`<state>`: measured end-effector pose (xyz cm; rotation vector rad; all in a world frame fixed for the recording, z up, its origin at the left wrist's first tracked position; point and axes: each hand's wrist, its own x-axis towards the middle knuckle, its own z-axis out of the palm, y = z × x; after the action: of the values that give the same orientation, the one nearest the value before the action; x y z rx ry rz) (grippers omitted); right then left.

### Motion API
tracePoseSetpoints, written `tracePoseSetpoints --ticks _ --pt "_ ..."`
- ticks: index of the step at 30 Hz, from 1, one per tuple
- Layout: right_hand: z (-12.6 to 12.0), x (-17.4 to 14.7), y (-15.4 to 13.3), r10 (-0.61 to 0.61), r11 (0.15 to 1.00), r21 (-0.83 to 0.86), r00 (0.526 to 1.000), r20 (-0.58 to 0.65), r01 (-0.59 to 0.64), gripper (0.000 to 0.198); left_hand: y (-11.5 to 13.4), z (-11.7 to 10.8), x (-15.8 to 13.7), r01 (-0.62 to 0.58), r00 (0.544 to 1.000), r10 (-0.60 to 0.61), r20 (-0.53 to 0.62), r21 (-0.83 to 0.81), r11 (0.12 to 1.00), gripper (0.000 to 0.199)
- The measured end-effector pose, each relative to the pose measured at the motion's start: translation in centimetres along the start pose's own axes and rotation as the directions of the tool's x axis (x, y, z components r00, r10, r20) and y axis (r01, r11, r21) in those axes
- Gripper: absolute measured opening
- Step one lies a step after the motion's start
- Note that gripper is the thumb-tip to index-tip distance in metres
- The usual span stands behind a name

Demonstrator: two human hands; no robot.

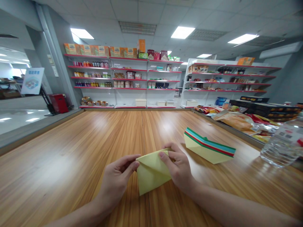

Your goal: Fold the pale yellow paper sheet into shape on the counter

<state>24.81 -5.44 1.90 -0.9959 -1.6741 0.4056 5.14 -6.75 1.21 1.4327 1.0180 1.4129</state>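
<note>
Yellow paper point(153, 175), folded into a flat piece with a slanting crease, is held up between my two hands over the near part of the wood-grained worktop point(71, 164). My left hand point(115, 178) pinches its upper left corner, thumb and forefinger nearly together on the sheet. My right hand point(181, 168) grips the other end, thumb laid flat on the near face and the fingers bent behind it.

Beyond my right hand, apart from it, lies a folded paper boat point(205, 149), pale yellow with green, blue, white and red stripes along its upper edge. Farther right stands a clear bottle point(279, 145); its label shows reddish marks and a small dark square, but I can't make out the words. Snack packets point(239, 121) and dark boxes point(262, 108) sit behind it, their print too blurred to read.

Off to the left, a sign point(32, 81) bears a line of blue Chinese characters above a blue picture. Orange cartons point(86, 49) top the far shelves point(130, 97), their lettering too small for me.
</note>
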Motion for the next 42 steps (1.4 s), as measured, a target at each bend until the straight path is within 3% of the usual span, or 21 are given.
tracePoseSetpoints --ticks 10,16,23,27,33,42 --pt "0.0 0.1 -0.3 0.005 0.999 0.05 0.999 0.047 -0.007 0.03 0.6 0.0 -0.3 -0.064 0.996 0.066 0.059 -0.036 0.997 0.01" --pt "0.2 -0.2 0.0 0.008 0.996 0.09 0.996 0.091 -0.016 0.031 0.6 0.0 -0.2 -0.133 0.987 0.137 0.089 -0.053 0.99 0.022" --pt "0.3 -0.4 -0.1 0.012 0.993 0.111 0.992 0.126 -0.026 0.029 0.2 0.0 0.1 0.013 0.999 -0.008 0.045 -0.126 0.992 0.036" --pt "0.3 -0.5 -0.1 0.016 0.995 0.101 0.997 0.075 -0.024 0.032 0.2 0.1 0.1 0.027 0.995 -0.005 0.104 -0.211 0.977 0.038" --pt "0.4 -0.4 0.0 0.018 0.997 0.073 0.999 0.036 -0.02 0.033 -0.2 -0.7 -0.6 -0.042 0.985 0.061 0.16 -0.123 0.992 0.021" --pt "0.3 -0.4 0.0 -0.014 0.999 0.043 0.999 0.032 0.012 0.029 -0.2 -0.2 -0.8 -0.151 0.988 0.149 0.049 0.039 0.988 0.019"
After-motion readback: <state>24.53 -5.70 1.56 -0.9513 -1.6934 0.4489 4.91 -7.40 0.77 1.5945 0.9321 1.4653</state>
